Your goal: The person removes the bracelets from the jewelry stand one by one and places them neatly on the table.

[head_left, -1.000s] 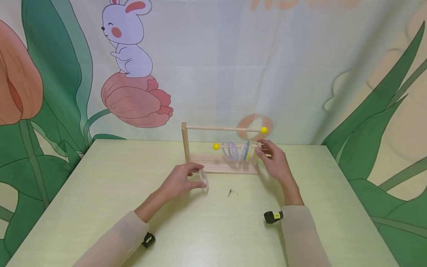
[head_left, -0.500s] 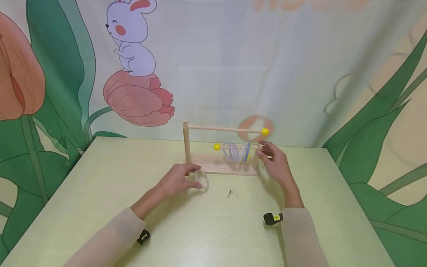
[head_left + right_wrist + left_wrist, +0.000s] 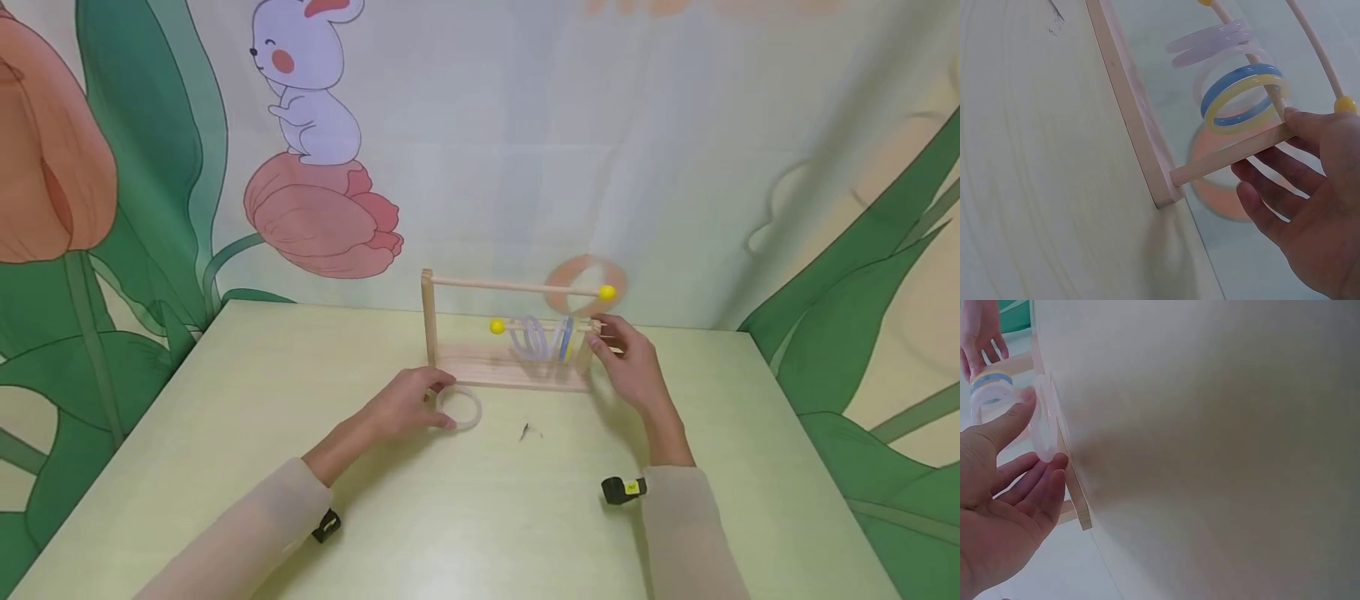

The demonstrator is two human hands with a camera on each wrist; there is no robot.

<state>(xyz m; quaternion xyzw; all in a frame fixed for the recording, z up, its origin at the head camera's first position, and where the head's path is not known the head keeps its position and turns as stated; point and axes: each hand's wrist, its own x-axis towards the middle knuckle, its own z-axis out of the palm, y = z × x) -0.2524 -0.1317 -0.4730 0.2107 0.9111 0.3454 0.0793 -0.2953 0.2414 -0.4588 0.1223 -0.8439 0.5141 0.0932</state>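
My left hand (image 3: 408, 404) pinches a whitish translucent ring (image 3: 480, 408) between thumb and fingers, in front of the stand's left end. In the left wrist view, the thumb presses the near side of the ring (image 3: 1043, 440) and fingertips meet its lower edge. A wooden stand (image 3: 480, 382) has two posts and two rods. My right hand (image 3: 636, 362) grips the top of its shorter right post (image 3: 1235, 153), thumb on one side and fingers on the other. On the lower rod hang purple rings (image 3: 1210, 40), a clear one, a blue ring (image 3: 1235, 75) and a yellow ring (image 3: 1250, 81).
Yellow balls cap the upper rod (image 3: 517, 287) and the lower rod, the lower ball (image 3: 497, 327) facing left. A small dark mark (image 3: 526, 432) shows on the table (image 3: 480, 517) before the stand. Behind the table hangs a printed curtain (image 3: 480, 167).
The ring in my left hand has turned from nearly edge-on to showing its full round face to the head camera. My right hand keeps its grip on the post. The head view has shifted slightly.
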